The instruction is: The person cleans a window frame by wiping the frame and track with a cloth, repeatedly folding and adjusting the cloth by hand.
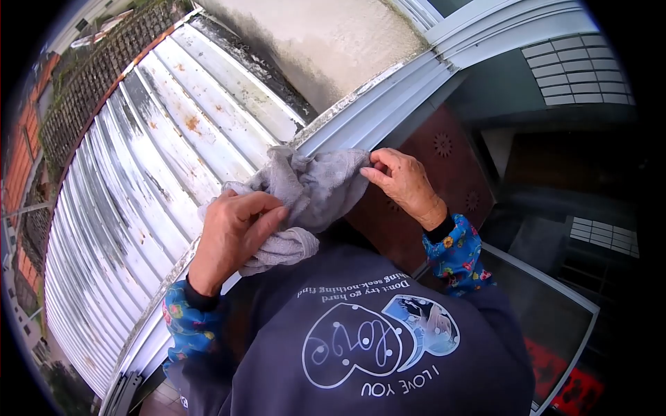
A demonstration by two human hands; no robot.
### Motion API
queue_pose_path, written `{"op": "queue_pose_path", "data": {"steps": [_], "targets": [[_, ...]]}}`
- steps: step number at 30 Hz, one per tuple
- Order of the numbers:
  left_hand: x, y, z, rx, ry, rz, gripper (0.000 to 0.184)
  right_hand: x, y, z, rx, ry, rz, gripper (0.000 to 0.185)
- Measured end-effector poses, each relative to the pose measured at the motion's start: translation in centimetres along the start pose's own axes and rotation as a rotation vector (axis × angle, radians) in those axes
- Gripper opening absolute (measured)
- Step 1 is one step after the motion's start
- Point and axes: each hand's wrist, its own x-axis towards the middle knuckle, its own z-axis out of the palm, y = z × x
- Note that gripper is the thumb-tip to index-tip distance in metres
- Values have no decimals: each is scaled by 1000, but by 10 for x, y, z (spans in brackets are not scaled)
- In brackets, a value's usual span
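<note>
A crumpled grey cloth (pixel 322 187) hangs between my two hands, over the white metal window frame. My left hand (pixel 232 232) is closed around its left part, with a folded end of the cloth showing below the thumb. At the cloth's right corner, my right hand (pixel 406 180) pinches the fabric between thumb and fingers. Blue flowered sleeves cover both forearms. The dark apron (pixel 374 333) with printed letters and a heart lies just below the cloth.
Outside to the left slopes a corrugated metal roof (pixel 139 180) with rust spots. A rough concrete wall (pixel 319 41) rises beyond the frame. The window frame's sill (pixel 374 104) runs diagonally past my hands. A dark red panel (pixel 444 159) with flower patterns stands at right.
</note>
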Motion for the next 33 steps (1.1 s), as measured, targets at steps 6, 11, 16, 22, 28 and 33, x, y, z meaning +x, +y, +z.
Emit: {"op": "queue_pose_path", "data": {"steps": [6, 11, 16, 22, 28, 33], "targets": [[51, -5, 43, 232, 8, 483, 35, 3, 6, 17, 179, 166, 35, 11], [58, -3, 65, 284, 39, 553, 36, 29, 6, -2, 10, 363, -80, 12], [71, 6, 78, 411, -92, 395, 56, 44, 10, 4, 32, 283, -28, 11], [93, -2, 106, 521, 57, 471, 52, 47, 11, 1, 29, 250, -73, 12], [88, 0, 109, 633, 73, 432, 32, 30, 0, -2, -31, 228, -126, 15], [67, 11, 98, 723, 27, 298, 46, 17, -9, 4, -116, 179, -204, 22]]}}
